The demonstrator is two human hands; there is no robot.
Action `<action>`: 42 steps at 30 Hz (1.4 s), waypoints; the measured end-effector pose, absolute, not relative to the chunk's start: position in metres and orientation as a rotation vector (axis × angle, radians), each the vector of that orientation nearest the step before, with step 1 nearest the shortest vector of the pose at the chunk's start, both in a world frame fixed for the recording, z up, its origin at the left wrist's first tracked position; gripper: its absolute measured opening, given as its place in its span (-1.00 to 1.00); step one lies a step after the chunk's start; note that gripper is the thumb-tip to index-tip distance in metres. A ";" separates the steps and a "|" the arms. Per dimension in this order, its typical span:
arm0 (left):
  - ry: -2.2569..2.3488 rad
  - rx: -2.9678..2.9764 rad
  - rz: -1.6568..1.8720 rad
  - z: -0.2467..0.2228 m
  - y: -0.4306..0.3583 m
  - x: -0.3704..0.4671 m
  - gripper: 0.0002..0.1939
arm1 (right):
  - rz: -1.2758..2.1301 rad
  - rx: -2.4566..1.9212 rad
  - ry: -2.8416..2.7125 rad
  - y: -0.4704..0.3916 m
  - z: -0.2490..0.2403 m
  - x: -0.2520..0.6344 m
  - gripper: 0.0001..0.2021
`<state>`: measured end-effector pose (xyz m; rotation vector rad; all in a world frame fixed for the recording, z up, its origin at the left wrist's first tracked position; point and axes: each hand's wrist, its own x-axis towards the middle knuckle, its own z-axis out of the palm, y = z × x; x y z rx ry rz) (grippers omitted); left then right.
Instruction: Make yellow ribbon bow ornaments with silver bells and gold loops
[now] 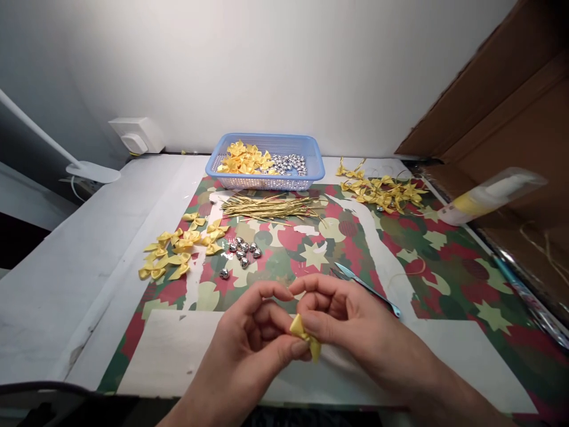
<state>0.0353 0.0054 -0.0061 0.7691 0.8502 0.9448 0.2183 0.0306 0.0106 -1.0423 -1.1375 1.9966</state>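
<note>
Yellow bow (pixel 296 324): pinched between both hands, well to the near side of the blue basket (pixel 267 182); its middle is mostly covered by fingertips, and whether anything is fixed to it I can't tell.
Left hand (pixel 251 347): thumb pressed on the bow, no gap there; forefinger arched up. Opposing pads hidden.
Right hand (pixel 355 326): thumb on the upper loop, pinch closed, other fingers curled. Forefinger tip meets the left one; can't tell if a thin strand runs between.
Snips (pixel 377 293): teal, near side of basket and to its right; partly behind the right hand.
Loose bells (pixel 244 261): silver, near side of basket; cluster overlaps, count unsure.
Loose bows (pixel 189 238): yellow, near-left of basket, overlapping.
Gold ties (pixel 267 207): bundled just in front of basket; single strands blur together.
Basket fill: yellow bows (pixel 246 159) at left, silver bells (pixel 288 164) at right; lower layers hidden by the front wall.
Tied bows (pixel 389 193): heaped right of basket, tangled; some bells barely visible.
Bottle (pixel 471 204): far right of basket, label unreadable.
Cardboard (pixel 480 89): beyond that, cut off by frame.
Lamp (pixel 95 172): left of basket, top out of frame.
</note>
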 end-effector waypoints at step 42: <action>1.151 1.036 0.901 -0.002 0.012 0.028 -0.83 | 1.275 -1.379 -1.777 0.027 0.018 0.226 -0.71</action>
